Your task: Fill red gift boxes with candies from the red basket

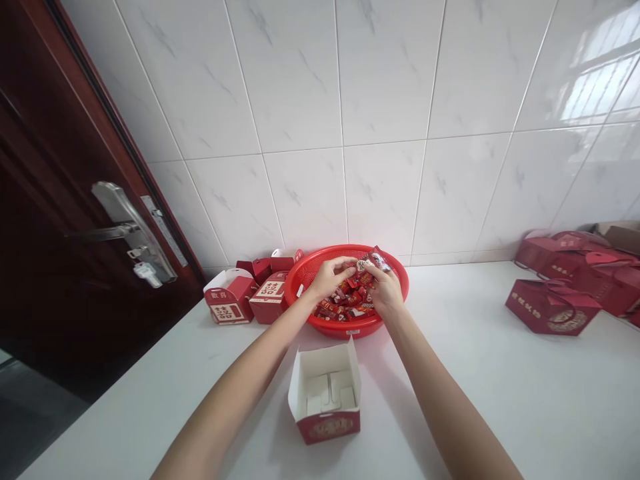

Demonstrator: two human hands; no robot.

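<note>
A red plastic basket [320,255] holds a heap of small red-wrapped candies [343,308]. Over it, my right hand [386,290] is closed on several wrapped candies; a red and silvery packet [379,259] sticks out above its fingers. My left hand [330,277] meets it from the left, fingertips pinched on a small wrapped candy, partly hidden. In front of the basket, between my forearms, an open red gift box [327,427] stands upright. Its white inside shows folded bottom flaps and no candies.
To the basket's left stand red and white gift boxes [233,303]. At right lie a dark red box [553,307] and a pile of more such boxes [570,257]. A tiled wall [300,100] backs the white table [450,320]; a brown door [65,267] is at left.
</note>
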